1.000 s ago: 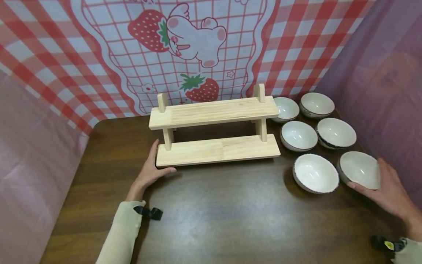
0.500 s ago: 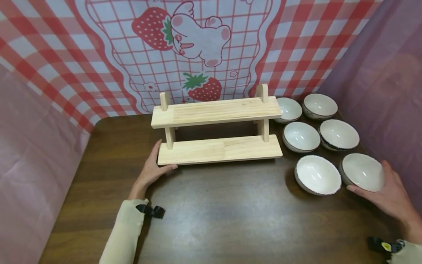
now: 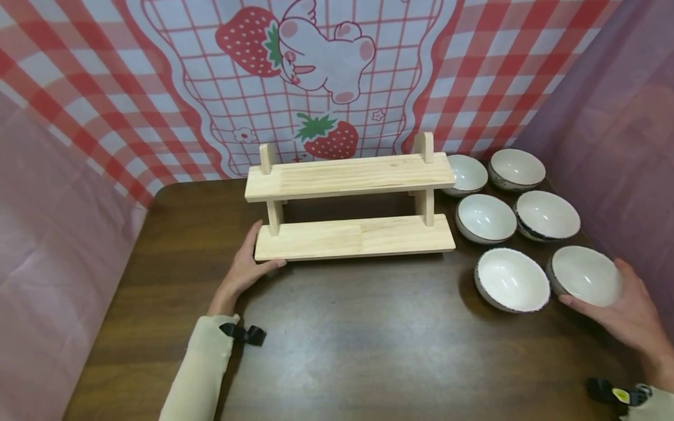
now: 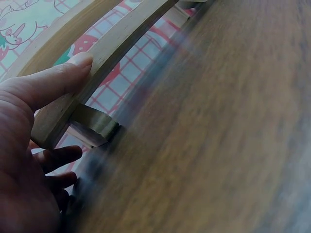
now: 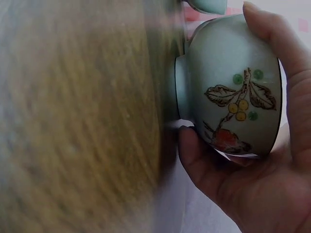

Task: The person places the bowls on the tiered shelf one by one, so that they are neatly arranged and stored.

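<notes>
On the right side of the table (image 3: 342, 345), five other bowls (image 3: 512, 280) stood behind and to the left of the painted bowl (image 3: 586, 276), which the right hand (image 3: 626, 310) held in a curled grip, thumb at its near side. The wooden rack (image 3: 350, 176) stood mid-table, its upper board partly hiding the back-left bowl (image 3: 468, 174); checked cloth (image 3: 489, 64) hung behind. The left hand (image 3: 244, 273) spanned the lower board's end, thumb against the front edge. Since half a second earlier, the head view had shifted slightly; both hands kept their holds. All six bowls faced up, light glinting on their white insides.
</notes>
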Demonstrator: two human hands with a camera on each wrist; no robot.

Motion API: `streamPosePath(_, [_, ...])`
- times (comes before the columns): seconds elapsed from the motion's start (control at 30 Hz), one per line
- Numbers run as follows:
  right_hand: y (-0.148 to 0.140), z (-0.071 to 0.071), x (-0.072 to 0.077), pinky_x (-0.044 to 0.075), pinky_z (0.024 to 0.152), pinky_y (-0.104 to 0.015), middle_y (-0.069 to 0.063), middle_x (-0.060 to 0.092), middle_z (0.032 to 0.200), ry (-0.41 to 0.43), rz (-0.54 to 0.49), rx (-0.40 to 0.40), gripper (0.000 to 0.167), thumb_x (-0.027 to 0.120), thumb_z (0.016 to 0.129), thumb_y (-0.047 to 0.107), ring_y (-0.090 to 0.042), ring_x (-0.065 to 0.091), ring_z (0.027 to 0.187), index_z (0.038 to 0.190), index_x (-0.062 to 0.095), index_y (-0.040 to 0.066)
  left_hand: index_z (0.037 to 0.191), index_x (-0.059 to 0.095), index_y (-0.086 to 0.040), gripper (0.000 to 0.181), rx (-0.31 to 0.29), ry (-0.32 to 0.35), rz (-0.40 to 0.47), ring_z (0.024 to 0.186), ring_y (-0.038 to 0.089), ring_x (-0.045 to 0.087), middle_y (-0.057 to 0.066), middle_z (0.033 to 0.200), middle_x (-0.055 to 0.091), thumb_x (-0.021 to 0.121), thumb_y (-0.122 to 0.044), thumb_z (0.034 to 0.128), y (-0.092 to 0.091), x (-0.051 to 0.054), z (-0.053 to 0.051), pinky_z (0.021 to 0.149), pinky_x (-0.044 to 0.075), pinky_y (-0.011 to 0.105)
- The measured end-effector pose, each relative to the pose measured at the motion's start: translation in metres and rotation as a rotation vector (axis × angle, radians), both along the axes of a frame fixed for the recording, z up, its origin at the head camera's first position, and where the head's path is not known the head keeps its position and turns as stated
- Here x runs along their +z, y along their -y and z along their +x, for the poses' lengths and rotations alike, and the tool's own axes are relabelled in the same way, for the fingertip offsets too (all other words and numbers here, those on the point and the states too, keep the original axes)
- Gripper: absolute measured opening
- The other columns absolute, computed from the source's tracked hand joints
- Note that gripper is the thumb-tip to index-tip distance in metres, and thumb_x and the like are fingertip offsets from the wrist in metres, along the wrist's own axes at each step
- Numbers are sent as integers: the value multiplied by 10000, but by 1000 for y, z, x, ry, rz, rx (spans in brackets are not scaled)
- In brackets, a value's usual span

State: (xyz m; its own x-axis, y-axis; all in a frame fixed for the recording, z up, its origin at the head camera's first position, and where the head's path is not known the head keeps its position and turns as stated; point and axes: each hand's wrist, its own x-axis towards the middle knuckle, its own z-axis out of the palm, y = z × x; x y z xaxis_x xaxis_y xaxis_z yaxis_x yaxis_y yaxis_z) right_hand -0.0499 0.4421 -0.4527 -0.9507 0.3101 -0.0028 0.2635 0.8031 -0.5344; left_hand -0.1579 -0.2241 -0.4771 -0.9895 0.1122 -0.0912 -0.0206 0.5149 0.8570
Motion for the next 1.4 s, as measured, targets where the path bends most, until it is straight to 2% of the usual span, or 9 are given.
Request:
streamPosePath(0.33, [1,-1,-3,266,1009,-655,-450,186,1534,-7,-12,-57,1142,792,795,324,-615,280,1262,1573,51,-63,1625,109,-185,1108,11,6,9,1549,349,204,127,1681,199,841,-287,800,0,0,0,1229,213,595])
streamPosePath(0.53, [2,-2,-2,308,1014,-518,-444,206,1533,-1,-17,-77,1124,790,801,323,-601,311,1248,1579,68,-46,1625,121,-186,1106,21,4,31,1551,342,202,124,1680,204,848,-267,794,1,-1,1,1235,204,588])
streamPosePath(0.63, [2,-2,-1,324,965,-356,-441,212,1534,-6,-23,-75,1120,792,798,316,-598,322,1240,1582,74,-36,1624,125,-187,1106,24,3,41,1550,336,206,124,1678,209,850,-258,792,1,-1,0,1236,204,585])
streamPosePath(0.73, [1,-1,0,295,886,-267,-436,219,1537,-8,-23,-76,1119,796,793,315,-594,331,1234,1585,83,-25,1624,126,-182,1106,26,4,51,1545,337,216,135,1673,219,851,-249,792,1,-1,1,1233,208,586])
streamPosePath(0.87, [1,-1,2,292,899,-258,-441,224,1531,-12,-13,-79,1115,797,791,320,-590,331,1238,1582,94,-30,1624,126,-173,1105,24,4,64,1533,344,242,155,1660,246,850,-236,791,1,-1,1,1228,215,586])
streamPosePath(1.17, [3,2,9,176,971,-71,-410,236,1555,-100,-50,-117,1068,784,791,259,-574,316,1289,1585,126,-19,1622,136,-194,1101,28,13,65,1542,341,223,140,1666,240,854,-240,789,1,-2,2,1236,201,583])
streamPosePath(1.27, [6,2,14,160,1009,-78,-382,228,1570,-122,-73,-144,1046,767,801,269,-536,278,1338,1589,131,7,1623,134,-202,1101,30,15,59,1544,340,220,135,1668,235,853,-244,791,1,-2,2,1237,200,582])
streamPosePath(1.33, [8,3,17,166,1021,-89,-360,233,1576,-139,-91,-168,1025,760,803,272,-402,296,1391,1592,149,37,1623,133,-200,1101,29,14,57,1545,338,216,132,1670,232,853,-248,792,1,-2,2,1237,198,582])
streamPosePath(1.4, [-16,-2,-2,174,1045,-95,-300,221,1606,-158,-88,-182,1025,782,789,263,-241,284,1430,1609,179,146,1623,135,-196,1099,28,10,53,1545,338,217,131,1670,232,852,-249,792,0,-2,1,1237,200,582])
